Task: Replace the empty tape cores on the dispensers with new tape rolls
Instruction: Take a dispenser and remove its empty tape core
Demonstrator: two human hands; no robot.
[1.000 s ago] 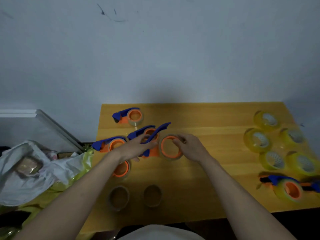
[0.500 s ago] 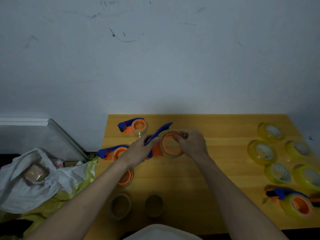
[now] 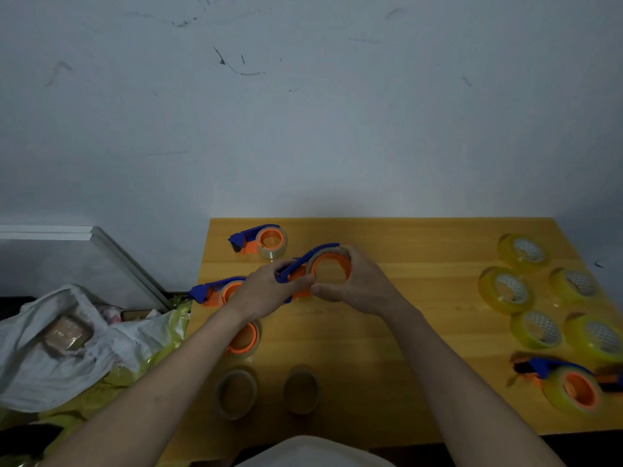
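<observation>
Your left hand (image 3: 269, 286) grips the blue plastic handle of the blue-and-orange tape dispenser (image 3: 305, 264), held just above the yellow wooden worktop (image 3: 387, 348) near its far left. Its long axis slants from lower left up to the right. Your right hand (image 3: 357, 284) curls its fingers (image 3: 347, 256) around the thin cardboard core (image 3: 328, 256) on the orange hub.

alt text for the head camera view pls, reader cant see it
Both hands, left hand and right hand, grip a blue-and-orange tape dispenser above a wooden table. Yellow tape rolls lie at the right; two bare cores sit near the front edge.
</observation>
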